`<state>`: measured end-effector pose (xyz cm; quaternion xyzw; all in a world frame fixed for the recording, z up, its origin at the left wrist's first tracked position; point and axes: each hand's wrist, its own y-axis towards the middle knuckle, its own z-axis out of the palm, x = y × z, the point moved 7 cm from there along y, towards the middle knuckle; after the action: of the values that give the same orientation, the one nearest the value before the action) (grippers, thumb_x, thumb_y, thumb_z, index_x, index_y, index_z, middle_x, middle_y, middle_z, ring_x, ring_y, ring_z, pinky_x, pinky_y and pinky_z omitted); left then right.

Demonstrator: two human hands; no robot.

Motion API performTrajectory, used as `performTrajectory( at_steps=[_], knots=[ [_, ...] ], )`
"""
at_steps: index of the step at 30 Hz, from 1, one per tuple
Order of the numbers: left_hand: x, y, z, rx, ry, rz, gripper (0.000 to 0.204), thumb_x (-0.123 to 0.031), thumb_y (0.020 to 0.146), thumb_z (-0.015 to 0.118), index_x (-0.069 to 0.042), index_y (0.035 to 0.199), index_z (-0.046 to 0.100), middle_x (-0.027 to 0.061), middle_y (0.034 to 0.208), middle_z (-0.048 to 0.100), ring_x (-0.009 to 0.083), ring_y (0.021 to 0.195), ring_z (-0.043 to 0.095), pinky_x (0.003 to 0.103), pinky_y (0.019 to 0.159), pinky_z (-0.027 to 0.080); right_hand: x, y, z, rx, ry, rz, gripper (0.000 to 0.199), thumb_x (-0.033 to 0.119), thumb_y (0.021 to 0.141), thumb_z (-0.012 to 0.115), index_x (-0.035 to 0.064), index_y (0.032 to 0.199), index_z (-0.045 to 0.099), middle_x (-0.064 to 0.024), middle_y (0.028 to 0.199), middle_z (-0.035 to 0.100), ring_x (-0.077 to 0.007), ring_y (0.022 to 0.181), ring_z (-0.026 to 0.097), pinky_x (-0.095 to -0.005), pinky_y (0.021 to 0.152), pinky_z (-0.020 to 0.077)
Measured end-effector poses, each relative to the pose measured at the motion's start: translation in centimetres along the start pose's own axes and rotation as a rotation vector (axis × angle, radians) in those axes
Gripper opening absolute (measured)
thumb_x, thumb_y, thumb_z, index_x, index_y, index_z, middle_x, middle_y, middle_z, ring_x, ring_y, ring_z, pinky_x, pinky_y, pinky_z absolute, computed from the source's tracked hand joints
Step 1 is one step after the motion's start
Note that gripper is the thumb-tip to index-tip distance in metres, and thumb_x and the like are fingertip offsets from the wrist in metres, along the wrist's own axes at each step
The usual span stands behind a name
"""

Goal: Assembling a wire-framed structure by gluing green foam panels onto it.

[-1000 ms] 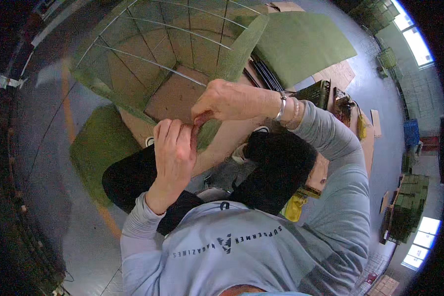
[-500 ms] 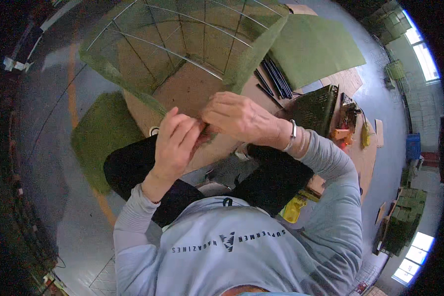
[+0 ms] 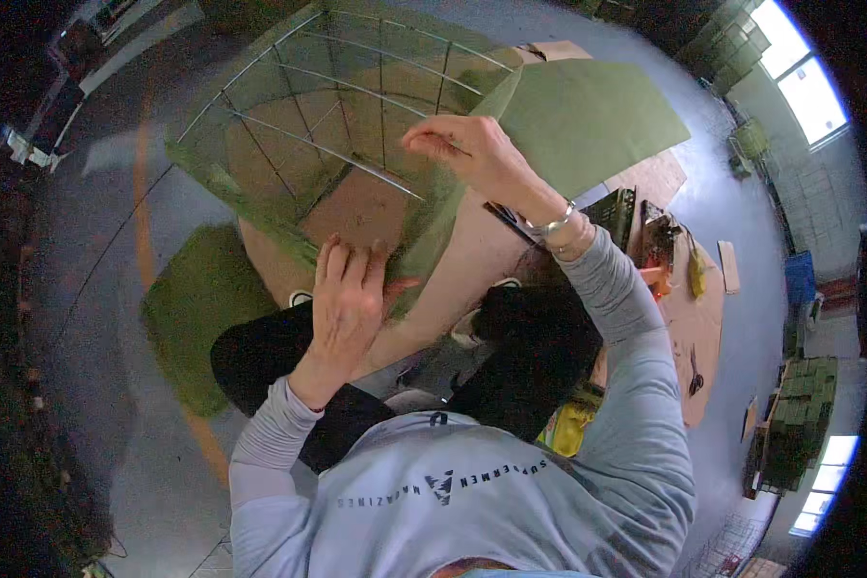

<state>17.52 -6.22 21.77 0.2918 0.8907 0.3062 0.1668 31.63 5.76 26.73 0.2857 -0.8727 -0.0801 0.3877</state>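
In front of my knees stands a wire frame [image 3: 328, 154] lined with thin green fabric [image 3: 426, 258]. My left hand [image 3: 347, 308] is at the fabric's near edge, its fingers bent over the cloth and its thumb to the right. Raised above the right side of the frame, my right hand [image 3: 486, 159] has its thumb and fingertips pressed together. Whatever is in that pinch is too small to make out. A brown panel [image 3: 361, 207] shows inside the frame.
A flat green sheet [image 3: 592, 120] lies beyond my right hand, with dark rods [image 3: 507, 220] partly under my wrist. Another green piece [image 3: 197, 308] lies on the floor at left. Brown board [image 3: 679, 328] at right carries scissors [image 3: 696, 376]. Near my right thigh is a yellow item [image 3: 570, 429].
My hands were together at the near fabric edge. The right hand has lifted up and away, still pinched; the left has stayed near the edge with its fingers lowered onto it.
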Motion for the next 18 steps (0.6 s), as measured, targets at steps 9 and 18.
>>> performTrajectory(
  at_steps=[9,18],
  knots=[
    [0.9,1.5,1.4,-0.051,0.028,0.026,0.019,-0.016,0.079,0.065,-0.003,0.07,0.054,0.0099,0.066,0.052,0.0266,0.074,0.052,0.043,0.09,0.042,-2.3,3.0,7.1,0.389,-0.254,-0.198,0.036,0.032,0.089,0.055,-0.0015,0.083,0.065,-0.0235,0.078,0.061,-0.039,0.073,0.06,-0.0441,0.066,0.0467],
    [7.8,2.2,-2.9,0.013,-0.259,0.199,0.014,-0.01,0.076,0.069,-0.004,0.071,0.057,0.009,0.066,0.053,0.0247,0.07,0.056,0.045,0.092,0.044,1.7,0.7,4.8,0.332,-0.089,0.04,0.032,0.027,0.09,0.056,-0.0038,0.09,0.064,-0.0223,0.081,0.063,-0.0385,0.075,0.06,-0.0413,0.069,0.0483]
  ],
)
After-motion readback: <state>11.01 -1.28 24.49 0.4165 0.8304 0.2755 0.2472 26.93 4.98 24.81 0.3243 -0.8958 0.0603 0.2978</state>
